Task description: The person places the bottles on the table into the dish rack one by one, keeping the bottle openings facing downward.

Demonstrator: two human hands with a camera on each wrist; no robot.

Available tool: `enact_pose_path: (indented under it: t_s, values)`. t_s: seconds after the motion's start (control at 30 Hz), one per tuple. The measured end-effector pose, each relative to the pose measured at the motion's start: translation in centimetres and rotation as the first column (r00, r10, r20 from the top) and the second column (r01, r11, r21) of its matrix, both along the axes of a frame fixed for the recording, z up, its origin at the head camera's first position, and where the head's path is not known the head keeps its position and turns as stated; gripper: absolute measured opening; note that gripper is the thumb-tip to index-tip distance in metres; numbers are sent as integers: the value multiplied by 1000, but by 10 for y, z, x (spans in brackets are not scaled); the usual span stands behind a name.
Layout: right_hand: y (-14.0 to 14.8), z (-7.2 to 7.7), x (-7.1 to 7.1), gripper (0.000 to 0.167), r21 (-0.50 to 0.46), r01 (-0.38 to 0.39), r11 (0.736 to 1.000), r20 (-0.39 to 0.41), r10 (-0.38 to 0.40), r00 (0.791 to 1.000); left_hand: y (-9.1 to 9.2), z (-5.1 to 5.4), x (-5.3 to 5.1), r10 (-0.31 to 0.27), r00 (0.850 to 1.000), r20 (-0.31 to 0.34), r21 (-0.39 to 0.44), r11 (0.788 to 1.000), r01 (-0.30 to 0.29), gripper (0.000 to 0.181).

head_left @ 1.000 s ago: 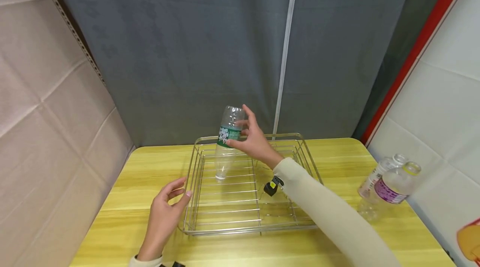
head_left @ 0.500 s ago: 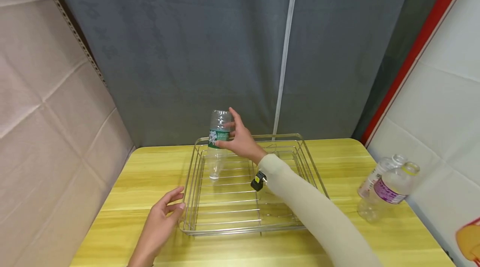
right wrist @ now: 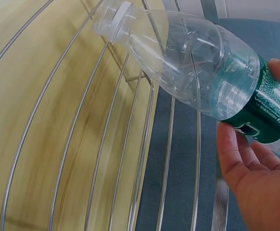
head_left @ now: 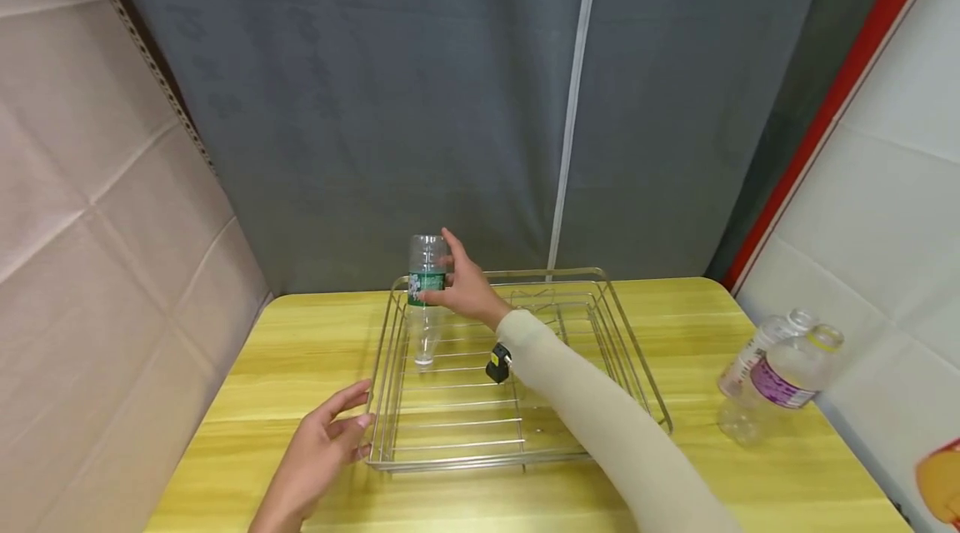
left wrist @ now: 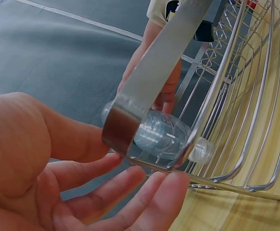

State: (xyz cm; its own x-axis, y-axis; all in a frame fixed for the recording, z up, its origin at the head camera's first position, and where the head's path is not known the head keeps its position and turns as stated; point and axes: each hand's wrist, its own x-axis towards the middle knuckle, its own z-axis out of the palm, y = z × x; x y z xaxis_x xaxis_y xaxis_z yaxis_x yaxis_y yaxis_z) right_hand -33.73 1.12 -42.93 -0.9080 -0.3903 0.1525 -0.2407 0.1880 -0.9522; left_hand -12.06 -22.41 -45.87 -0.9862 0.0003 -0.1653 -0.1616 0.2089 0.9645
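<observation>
A clear plastic bottle [head_left: 424, 325] with a green label is upside down over the left part of a metal wire basket [head_left: 480, 463]. My right hand [head_left: 467, 290] grips it around the label, thumb on the near side. In the right wrist view the bottle's neck [right wrist: 116, 21] is down by the basket's wires; whether it touches them is hard to tell. My left hand [head_left: 315, 445] is at the basket's left side. In the left wrist view, thumb and fingertips hold the flat metal rim [left wrist: 149, 82], and the bottle's body [left wrist: 161, 134] shows behind it.
Two clear capless bottles stand at the table's right: one with a purple label [head_left: 780, 383], one with a pale label [head_left: 750, 354] behind it. A grey curtain [head_left: 375, 100] hangs behind the wooden table [head_left: 255, 375]; white walls flank it.
My right hand has moved left and slightly down with the bottle, which went from tilted to nearly upright. My left hand has shifted slightly down along the basket's left side.
</observation>
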Motion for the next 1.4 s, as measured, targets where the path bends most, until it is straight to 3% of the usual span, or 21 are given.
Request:
enact_pose_path:
  t_s: [0.27,0.77,1.4]
  values:
    - [-10,-4,-2,116,12,13,1000,17,-13,1000,0,2,-1,-7,1000,-9,-1,1000,7,55]
    - [-20,-11,-4,104,124,52,991,45,-58,997,1,1,0,-3,1000,8,10,1000,3,54]
    - [-1,-7,-5,106,167,-8,986,67,-4,998,0,2,0,-6,1000,19,1,1000,6,55]
